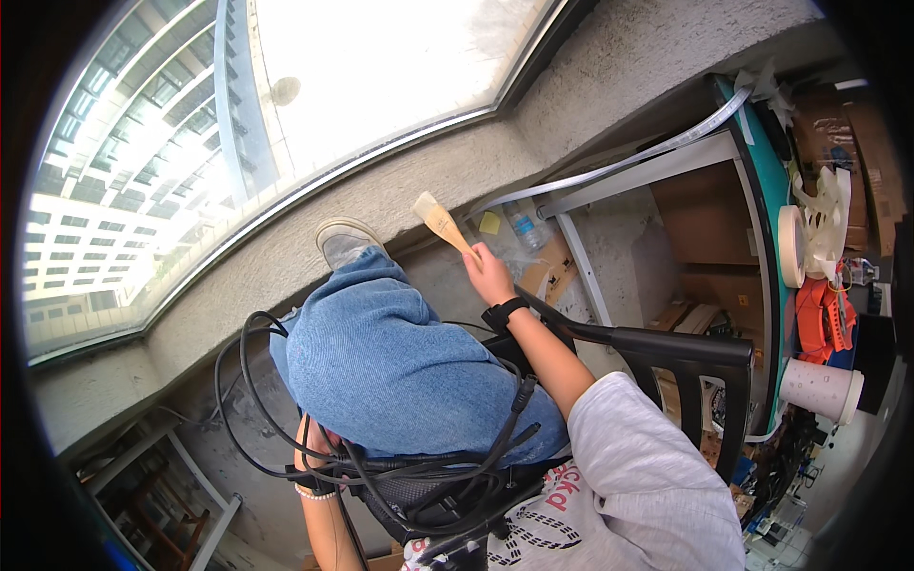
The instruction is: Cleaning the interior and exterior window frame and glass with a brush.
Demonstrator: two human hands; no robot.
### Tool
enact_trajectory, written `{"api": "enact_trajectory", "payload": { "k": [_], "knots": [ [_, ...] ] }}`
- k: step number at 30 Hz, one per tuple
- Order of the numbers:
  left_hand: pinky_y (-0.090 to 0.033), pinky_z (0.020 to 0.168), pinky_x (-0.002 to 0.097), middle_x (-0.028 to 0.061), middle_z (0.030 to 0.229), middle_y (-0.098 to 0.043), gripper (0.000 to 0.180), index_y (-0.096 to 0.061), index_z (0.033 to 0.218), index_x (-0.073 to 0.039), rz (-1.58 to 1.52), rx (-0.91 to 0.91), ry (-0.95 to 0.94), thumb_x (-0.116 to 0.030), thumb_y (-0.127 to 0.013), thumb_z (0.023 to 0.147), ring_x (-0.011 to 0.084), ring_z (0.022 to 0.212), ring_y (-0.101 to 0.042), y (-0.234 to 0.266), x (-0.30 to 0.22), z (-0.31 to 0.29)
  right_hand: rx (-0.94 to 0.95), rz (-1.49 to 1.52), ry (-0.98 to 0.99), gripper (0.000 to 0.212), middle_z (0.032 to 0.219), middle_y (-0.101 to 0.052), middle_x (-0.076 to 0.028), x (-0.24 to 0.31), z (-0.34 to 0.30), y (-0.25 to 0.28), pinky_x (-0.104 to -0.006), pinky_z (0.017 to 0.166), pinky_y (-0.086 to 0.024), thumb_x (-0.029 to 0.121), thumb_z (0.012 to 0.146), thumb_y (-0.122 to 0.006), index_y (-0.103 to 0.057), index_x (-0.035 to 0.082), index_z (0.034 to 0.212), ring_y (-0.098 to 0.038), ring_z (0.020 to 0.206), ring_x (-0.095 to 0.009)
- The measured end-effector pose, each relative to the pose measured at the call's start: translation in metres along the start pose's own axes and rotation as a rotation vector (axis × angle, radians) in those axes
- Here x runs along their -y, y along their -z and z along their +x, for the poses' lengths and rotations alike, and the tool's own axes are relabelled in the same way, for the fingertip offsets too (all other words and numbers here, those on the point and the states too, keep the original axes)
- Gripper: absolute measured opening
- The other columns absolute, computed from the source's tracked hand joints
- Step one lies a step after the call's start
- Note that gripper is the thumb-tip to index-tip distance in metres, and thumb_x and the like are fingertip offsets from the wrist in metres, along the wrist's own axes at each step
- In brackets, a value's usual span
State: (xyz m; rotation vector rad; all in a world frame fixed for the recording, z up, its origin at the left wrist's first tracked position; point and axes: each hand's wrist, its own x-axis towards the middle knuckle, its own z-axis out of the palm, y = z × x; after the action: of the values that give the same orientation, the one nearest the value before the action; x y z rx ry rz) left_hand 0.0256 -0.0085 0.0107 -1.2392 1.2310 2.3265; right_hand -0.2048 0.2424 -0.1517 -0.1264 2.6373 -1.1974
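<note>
One flat wooden brush (447,231), and my right hand (490,271) had it! The fingers were closed around the lower end of the handle, with hardly a gap left, and the pale bristles pointed up and away from me, set against the concrete ledge (381,188) beneath the window. Whether the tips met that concrete, I couldn't tell from above.

Now, the grip! Holding it so far down gave plenty of reach, but by my reckoning it also asked for a firm pinch and a quiet wrist, or the wide head could twist. Best to lay the bristles flat-side on, press lightly, and let the forearm do the travelling. The armrest (676,344) ran close to my forearm, so a low swing risked a knock there.

And over on the other side! My left hand (317,436) was down beside my thigh, half hidden by black cables (243,376) and denim; how far its fingers were spread, or what they had, I couldn't make out. Those loops sat well apart from the brush, though a careless tug could have snagged them. My shoe (347,240) showed left of the bristles, worth steering around too. Steady, light, and level: that was the way to handle it!
</note>
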Motion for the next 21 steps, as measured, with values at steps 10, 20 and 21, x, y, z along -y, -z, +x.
{"api": "enact_trajectory", "payload": {
  "k": [10,20,21],
  "knots": [
    [-0.038,0.053,0.0202,-0.0008,0.076,-0.054,0.031,-0.051,0.098,-0.008,0.028,-0.034,-0.008,-0.033,-0.042,0.083,0.008,0.063,-0.05,-0.008,-0.004,-0.005,0.015,0.002,-0.062,0.021,0.065,-0.056,-0.014,-0.001,-0.002,0.003,-0.0401,0.053,-0.041,0.03,0.075,-0.049,-0.05,0.01,0.079,-0.053,0.064,-0.034],
    [-0.04,0.059,0.0241,0.0052,0.084,-0.055,0.035,-0.049,0.098,-0.002,-0.004,-0.076,-0.034,-0.033,-0.041,0.084,0.0139,0.072,-0.052,0.023,0.017,0.007,0.113,-0.119,0.083,0.021,0.063,-0.056,-0.013,0.008,-0.005,0.003,-0.0408,0.052,-0.041,0.033,0.075,-0.048,-0.05,0.012,0.08,-0.053,0.061,-0.033],
    [-0.04,0.059,0.0236,0.0054,0.085,-0.055,0.035,-0.049,0.098,-0.002,0.001,-0.063,-0.021,-0.033,-0.04,0.084,0.0138,0.073,-0.052,0.017,0.013,0.007,0.097,-0.111,0.052,0.021,0.063,-0.056,-0.013,0.008,-0.005,0.003,-0.0407,0.052,-0.041,0.032,0.075,-0.048,-0.05,0.012,0.08,-0.053,0.061,-0.033]
  ]
}}
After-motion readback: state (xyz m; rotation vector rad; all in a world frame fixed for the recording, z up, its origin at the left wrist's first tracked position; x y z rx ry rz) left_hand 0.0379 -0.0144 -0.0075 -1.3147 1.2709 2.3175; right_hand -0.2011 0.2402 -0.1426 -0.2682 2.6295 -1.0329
